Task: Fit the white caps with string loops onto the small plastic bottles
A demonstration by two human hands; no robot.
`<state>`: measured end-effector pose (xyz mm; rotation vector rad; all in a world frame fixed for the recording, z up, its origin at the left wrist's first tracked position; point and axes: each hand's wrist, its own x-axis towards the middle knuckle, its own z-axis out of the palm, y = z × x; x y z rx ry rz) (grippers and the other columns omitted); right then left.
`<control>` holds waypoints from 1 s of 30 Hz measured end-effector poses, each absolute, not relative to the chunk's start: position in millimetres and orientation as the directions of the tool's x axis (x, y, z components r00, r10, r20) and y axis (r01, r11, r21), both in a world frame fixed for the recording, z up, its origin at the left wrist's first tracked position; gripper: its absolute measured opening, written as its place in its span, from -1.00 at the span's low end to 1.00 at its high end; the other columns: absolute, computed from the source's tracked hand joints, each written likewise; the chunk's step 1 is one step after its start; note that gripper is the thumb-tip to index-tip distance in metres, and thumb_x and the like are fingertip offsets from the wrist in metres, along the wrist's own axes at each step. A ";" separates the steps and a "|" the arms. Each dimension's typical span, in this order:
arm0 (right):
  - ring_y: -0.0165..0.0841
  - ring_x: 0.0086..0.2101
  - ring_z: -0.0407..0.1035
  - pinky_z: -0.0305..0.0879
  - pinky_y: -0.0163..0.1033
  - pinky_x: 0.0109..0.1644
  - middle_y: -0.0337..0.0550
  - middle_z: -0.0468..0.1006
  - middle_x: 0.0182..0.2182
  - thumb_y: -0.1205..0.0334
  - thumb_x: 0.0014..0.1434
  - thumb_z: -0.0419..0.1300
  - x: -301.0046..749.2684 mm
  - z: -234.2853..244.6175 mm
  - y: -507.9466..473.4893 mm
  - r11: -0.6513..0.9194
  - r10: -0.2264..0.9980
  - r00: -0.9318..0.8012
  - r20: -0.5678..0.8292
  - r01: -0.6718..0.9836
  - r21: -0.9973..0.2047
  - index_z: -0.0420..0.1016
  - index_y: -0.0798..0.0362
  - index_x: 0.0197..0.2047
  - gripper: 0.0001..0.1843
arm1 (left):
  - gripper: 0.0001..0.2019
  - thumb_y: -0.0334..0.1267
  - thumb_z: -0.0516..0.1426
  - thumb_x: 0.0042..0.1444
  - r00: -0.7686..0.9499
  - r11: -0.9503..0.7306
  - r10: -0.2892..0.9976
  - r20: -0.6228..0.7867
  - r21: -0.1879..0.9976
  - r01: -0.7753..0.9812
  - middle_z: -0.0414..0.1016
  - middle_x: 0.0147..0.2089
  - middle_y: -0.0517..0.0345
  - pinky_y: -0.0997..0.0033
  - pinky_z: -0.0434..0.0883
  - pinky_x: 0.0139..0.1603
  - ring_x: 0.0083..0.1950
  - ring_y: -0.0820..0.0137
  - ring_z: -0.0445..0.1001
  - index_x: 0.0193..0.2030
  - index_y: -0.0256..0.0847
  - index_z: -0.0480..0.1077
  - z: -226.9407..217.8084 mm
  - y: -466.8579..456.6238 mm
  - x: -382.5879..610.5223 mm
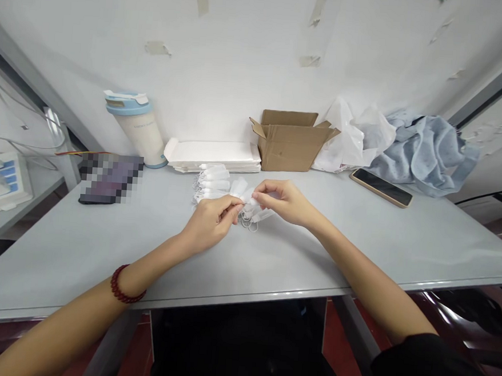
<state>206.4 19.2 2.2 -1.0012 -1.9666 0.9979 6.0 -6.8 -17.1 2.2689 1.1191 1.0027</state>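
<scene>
My left hand (213, 220) is closed in a pinch, thumb against forefinger, just above the table. What sits between those fingertips is too small to make out. Beside it, my right hand (285, 202) pinches a small white translucent piece (250, 196), its fingertips almost meeting the left ones. Under both hands lie loose white pieces with thin looped cords (248, 222), partly hidden by the fingers. To the left, a row of similar white tube-like pieces with cords (214, 182) lies side by side on the table.
Behind the hands stand a stack of flat white boxes (214, 154) and an open cardboard box (288, 147). A tumbler (141, 131) and a blurred dark item (111, 181) are left. Rightward lie a white plastic bag (353, 135), a phone (382, 187) and light blue cloth (429, 152).
</scene>
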 end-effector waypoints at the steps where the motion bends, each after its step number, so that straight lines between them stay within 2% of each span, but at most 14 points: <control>1: -0.46 -0.44 0.33 0.26 -0.32 -0.33 -0.22 0.47 -0.49 0.18 0.14 0.12 205.6 1.9 18.7 0.414 0.857 -0.453 0.245 0.322 -0.851 0.45 0.13 -0.42 -0.79 | -0.82 -0.31 0.01 0.20 0.424 -0.595 0.802 0.420 0.621 0.510 0.43 -0.54 0.25 0.52 0.25 -0.50 -0.55 0.50 0.32 -0.32 -0.24 0.41 -17.3 -6.9 6.2; 9: -0.47 -0.46 0.30 0.22 -0.34 -0.37 -0.23 0.47 -0.49 0.23 0.12 0.10 199.7 -6.7 17.7 0.425 0.846 -0.471 0.251 0.309 -0.851 0.42 0.13 -0.45 -0.81 | -0.80 -0.33 -0.01 0.18 0.478 -0.589 0.801 0.360 0.614 0.525 0.44 -0.55 0.26 0.52 0.23 -0.53 -0.60 0.52 0.27 -0.43 -0.21 0.36 -16.1 -8.7 6.7; 17: -0.49 -0.46 0.29 0.20 -0.37 -0.37 -0.22 0.48 -0.48 0.35 0.07 0.08 197.4 -9.9 16.7 0.411 0.839 -0.493 0.230 0.297 -0.862 0.45 0.15 -0.43 -0.86 | -0.79 -0.34 -0.02 0.19 0.515 -0.599 0.790 0.332 0.599 0.532 0.45 -0.54 0.24 0.51 0.22 -0.53 -0.60 0.52 0.27 -0.40 -0.23 0.37 -21.7 -8.2 4.6; 22: -0.50 -0.48 0.28 0.21 -0.36 -0.38 -0.23 0.47 -0.49 0.34 0.06 0.09 196.3 -10.4 16.4 0.398 0.842 -0.493 0.219 0.293 -0.870 0.46 0.14 -0.43 -0.86 | -0.77 -0.34 -0.03 0.21 0.526 -0.598 0.789 0.318 0.595 0.537 0.45 -0.54 0.22 0.51 0.22 -0.53 -0.60 0.52 0.26 -0.43 -0.24 0.36 -22.6 -8.4 3.7; 26: -0.47 -0.48 0.32 0.27 -0.34 -0.38 -0.22 0.48 -0.49 0.27 0.08 0.11 198.4 -7.3 17.4 0.376 0.854 -0.474 0.213 0.281 -0.883 0.44 0.14 -0.45 -0.85 | -0.81 -0.34 -0.02 0.20 0.508 -0.607 0.785 0.356 0.610 0.510 0.46 -0.54 0.23 0.53 0.24 -0.52 -0.57 0.51 0.32 -0.37 -0.24 0.39 -20.5 -8.3 6.0; 30: -0.48 -0.49 0.33 0.31 -0.33 -0.37 -0.26 0.44 -0.53 0.24 0.09 0.12 203.2 -1.8 18.9 0.368 0.871 -0.433 0.232 0.262 -0.892 0.41 0.12 -0.47 -0.83 | -0.84 -0.28 0.07 0.17 0.452 -0.617 0.783 0.427 0.624 0.480 0.47 -0.52 0.24 0.54 0.29 -0.51 -0.57 0.51 0.34 -0.19 -0.27 0.41 -19.9 -8.6 9.4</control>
